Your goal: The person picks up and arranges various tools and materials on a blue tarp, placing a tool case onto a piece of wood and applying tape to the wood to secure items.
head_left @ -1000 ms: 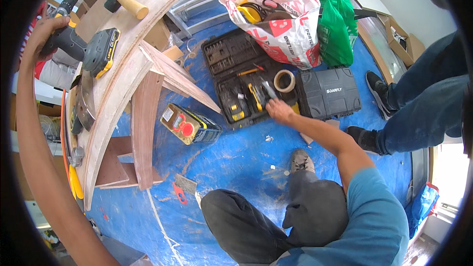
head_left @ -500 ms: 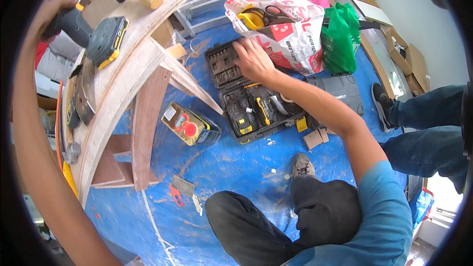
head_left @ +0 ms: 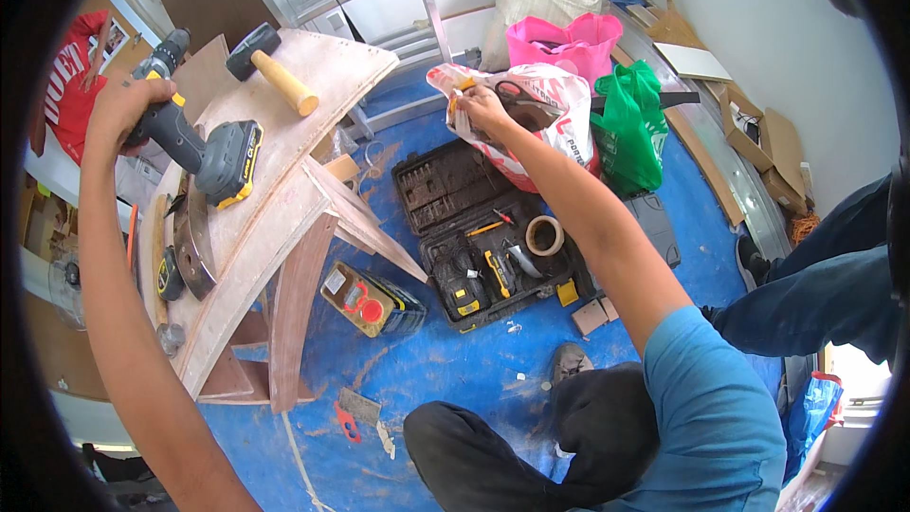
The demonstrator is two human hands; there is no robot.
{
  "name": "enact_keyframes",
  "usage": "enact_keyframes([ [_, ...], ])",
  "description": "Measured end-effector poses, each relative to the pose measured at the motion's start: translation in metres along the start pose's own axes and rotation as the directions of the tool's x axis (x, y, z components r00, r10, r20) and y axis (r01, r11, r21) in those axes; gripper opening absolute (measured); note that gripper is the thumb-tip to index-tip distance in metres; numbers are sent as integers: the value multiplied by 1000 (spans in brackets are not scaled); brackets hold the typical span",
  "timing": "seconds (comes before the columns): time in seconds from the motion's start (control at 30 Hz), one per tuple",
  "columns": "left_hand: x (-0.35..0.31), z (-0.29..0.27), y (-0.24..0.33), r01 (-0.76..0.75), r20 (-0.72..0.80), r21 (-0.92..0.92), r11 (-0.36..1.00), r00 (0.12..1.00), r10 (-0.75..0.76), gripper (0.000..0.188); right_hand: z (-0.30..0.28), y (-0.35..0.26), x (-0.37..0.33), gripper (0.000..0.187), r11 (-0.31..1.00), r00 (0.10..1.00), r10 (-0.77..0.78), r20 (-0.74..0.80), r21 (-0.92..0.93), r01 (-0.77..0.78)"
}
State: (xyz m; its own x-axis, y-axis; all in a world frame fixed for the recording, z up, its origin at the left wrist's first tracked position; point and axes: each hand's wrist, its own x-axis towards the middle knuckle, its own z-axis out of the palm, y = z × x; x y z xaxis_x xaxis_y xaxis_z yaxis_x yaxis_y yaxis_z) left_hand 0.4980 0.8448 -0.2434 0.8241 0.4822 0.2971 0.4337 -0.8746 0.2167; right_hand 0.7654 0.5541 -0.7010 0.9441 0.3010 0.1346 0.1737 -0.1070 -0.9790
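Note:
My left hand is wrapped round the grip of a grey and yellow cordless drill, above a curved wooden panel. At the opening of a white and red plastic bag, my right hand pinches the rim with closed fingers. Something yellow shows beside those fingers, and dark handles stick up inside the bag. Below it lies an open black tool case, holding a battery, a yellow utility knife, a pencil and a tape roll.
A mallet and a hand saw blade lie on the panel. A metal tin stands on the blue sheet. Green and pink bags sit behind. A person in jeans is at right, another in red at far left.
My right hand has moved from the tool case lid up to the plastic bag's rim. The drill stays in my left hand. The view has shifted, and a person in red shows more at far left.

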Motion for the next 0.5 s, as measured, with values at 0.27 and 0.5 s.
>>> enact_keyframes([
  [0.27,30,6,-28,-109,-32,40,993,993,110,45,-154,-48,47,12,742,781,504,-368,648,-173],
  [0.5,40,7,-32,-91,17,5,996,996,91,61,-263,-115,-20,16,963,970,76,-231,269,-12],
])
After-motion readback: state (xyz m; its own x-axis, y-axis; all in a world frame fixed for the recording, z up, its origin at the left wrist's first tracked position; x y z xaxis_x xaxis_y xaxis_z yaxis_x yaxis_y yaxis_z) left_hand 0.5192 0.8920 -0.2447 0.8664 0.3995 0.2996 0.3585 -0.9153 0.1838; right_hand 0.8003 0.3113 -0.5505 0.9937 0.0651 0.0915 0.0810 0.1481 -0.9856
